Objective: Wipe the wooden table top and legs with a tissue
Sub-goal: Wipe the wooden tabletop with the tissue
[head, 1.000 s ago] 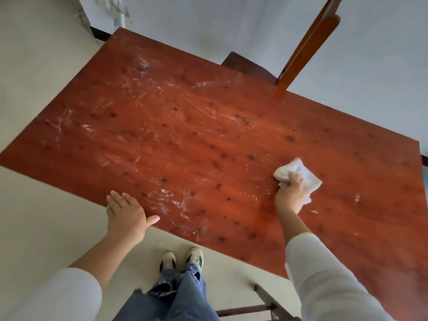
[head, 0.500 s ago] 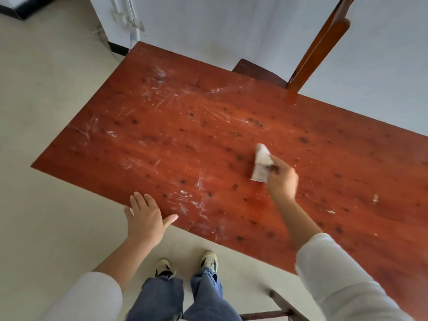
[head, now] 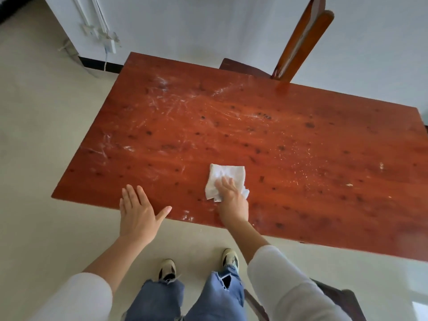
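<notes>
- Right hand (head: 232,200) flat, fingers spread, pressing white tissue (head: 224,180) onto bench (head: 301,172) near front edge.
- Left hand (head: 137,215) open and empty, palm down, fingers over front edge of bench, thumb splayed right.
- Whitish smears across far left of bench top; specks toward right.
- Wooden chair (head: 298,42) behind far edge.
- Two shoes (head: 168,269) on pale floor below.

Table (head: 266,140): reddish wood top, dark knots, glossy. White smears and scratch-like streaks across far-left half, fine white specks toward right. Tissue (head: 228,179) lying flat near front edge, right hand (head: 231,198) pressed on it. Left hand (head: 136,212) flat, fingers spread, at front edge. Table stands on pale floor (head: 41,158).
</notes>
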Demonstrator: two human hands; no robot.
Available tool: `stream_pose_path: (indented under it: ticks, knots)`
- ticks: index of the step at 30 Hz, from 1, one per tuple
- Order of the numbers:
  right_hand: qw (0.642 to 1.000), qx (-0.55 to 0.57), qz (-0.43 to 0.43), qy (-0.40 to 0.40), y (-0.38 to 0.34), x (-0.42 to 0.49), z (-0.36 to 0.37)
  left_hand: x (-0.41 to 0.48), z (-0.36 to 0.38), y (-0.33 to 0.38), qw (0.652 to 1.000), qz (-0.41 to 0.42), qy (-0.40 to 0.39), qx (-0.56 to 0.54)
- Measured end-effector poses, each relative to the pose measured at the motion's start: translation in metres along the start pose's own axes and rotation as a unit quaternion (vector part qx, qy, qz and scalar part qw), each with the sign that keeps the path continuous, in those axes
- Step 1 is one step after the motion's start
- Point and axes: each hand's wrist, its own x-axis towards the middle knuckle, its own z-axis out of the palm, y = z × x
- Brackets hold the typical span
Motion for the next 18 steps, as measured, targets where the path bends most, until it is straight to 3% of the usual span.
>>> stream_pose_path:
  ticks: [3,6,8,11,14,16,18]
  knots:
    - [0.998,0.048,-0.023,-0.046,-0.040,0.000,0.022,0.005,-0.001,-0.021,1.000,0.025,-0.004,0.015]
    - [0.983,0.176,0.015,0.046,-0.039,-0.003,-0.002,0.009,-0.002,-0.038,0.998,0.052,-0.014,0.031]
    - [0.969,0.199,0.070,0.130,-0.012,-0.010,-0.030,0.009,-0.002,-0.041,0.998,0.064,-0.007,0.010]
    - [0.935,0.168,0.206,0.234,0.052,-0.032,-0.063,0.009,0.000,-0.040,0.998,0.065,-0.010,-0.010]
    - [0.908,0.095,0.355,0.203,0.107,-0.066,-0.063,0.010,-0.001,-0.039,0.998,0.063,-0.016,-0.005]
    - [0.908,0.065,0.365,0.198,0.109,-0.082,-0.037,0.010,-0.001,-0.039,0.998,0.060,-0.015,-0.003]
    - [0.915,0.082,0.320,0.231,0.090,-0.086,-0.002,0.011,-0.001,-0.037,0.998,0.059,-0.013,-0.006]
